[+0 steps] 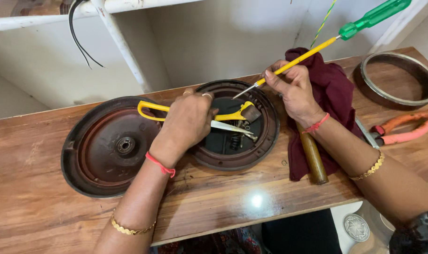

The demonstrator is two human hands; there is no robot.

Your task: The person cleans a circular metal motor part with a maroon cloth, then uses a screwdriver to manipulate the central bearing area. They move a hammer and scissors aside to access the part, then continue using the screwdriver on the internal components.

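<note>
L hand [188,123] grips yellow-handled scissors [223,117], blades inside the round housing [265,141] on the worktop [44,207]. R hand [294,87] pinches a green-handled screwdriver [317,47], tip angled in, prob. to reach the same spot.

Both hands closed, forearms angled inward

The left hand [188,123] is curled knuckles-up, apparently gripping; the right hand [291,87] pinches with fingertips, wrist bent, both forearms reaching in from below.

Single head-worn view, looking steeply down and forward.

Camera sits close above the near edge of the wooden bench [44,207], facing its far edge and the white wall behind; both forearms enter from the bottom of frame. The bench's right corner is cut off. No second view.
</note>
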